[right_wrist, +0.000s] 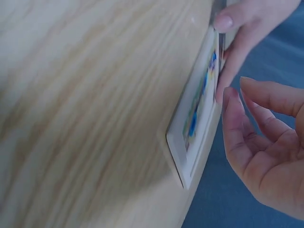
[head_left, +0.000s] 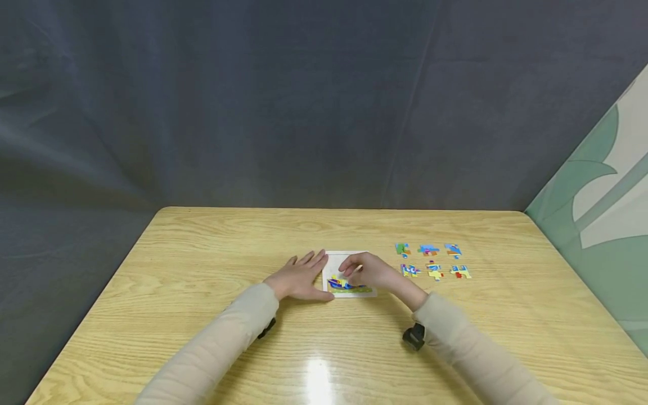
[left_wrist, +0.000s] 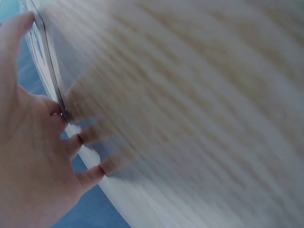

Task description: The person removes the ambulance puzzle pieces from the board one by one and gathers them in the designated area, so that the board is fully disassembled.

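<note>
A white puzzle tray (head_left: pixel 374 293) lies flat on the table, its lower part filled with colourful pieces (head_left: pixel 349 287) that show blue, yellow and green. My left hand (head_left: pixel 302 279) rests at the tray's left side, fingers spread, with the thumb by the near-left corner. Above the tray hovers my right hand (head_left: pixel 372 271). In the right wrist view its fingers are loosely bent, with the thumb tip close to the index fingertip and nothing visible between them. That hand hides part of the tray in the head view.
To the right of the tray, several loose jigsaw pieces (head_left: pixel 434 271) lie spaced out in two rows on the wooden table (head_left: pixel 202 236). A dark curtain (head_left: pixel 304 112) hangs behind the table's far edge. A green and white patterned panel (head_left: pixel 602 214) borders the right side.
</note>
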Demonstrator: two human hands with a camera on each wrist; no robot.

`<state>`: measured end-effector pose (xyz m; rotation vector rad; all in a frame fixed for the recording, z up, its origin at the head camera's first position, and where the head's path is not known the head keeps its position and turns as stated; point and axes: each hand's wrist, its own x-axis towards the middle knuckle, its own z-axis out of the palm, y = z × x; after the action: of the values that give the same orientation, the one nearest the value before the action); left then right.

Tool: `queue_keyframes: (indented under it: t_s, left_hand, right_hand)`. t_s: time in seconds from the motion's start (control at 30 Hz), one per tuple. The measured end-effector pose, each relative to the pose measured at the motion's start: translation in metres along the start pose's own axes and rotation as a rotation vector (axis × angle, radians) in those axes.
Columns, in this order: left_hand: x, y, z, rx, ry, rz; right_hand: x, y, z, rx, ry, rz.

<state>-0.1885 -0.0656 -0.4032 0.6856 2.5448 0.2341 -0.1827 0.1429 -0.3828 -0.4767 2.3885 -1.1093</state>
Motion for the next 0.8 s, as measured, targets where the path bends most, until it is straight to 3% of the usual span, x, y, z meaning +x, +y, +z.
queue_keyframes:
  t_s: [0.33, 0.8]
  left_hand:
    - [-0.001, -0.008, -0.005, -0.062, -0.034, 0.060]
    - [-0.001, -0.010, -0.003, -0.029, -0.007, 0.075]
  right_hand:
    - [0.006, -0.005, 0.014, -0.096, 0.000, -0.021]
    - [0.016, -0.004, 0.024, -0.149, 0.014, -0.016]
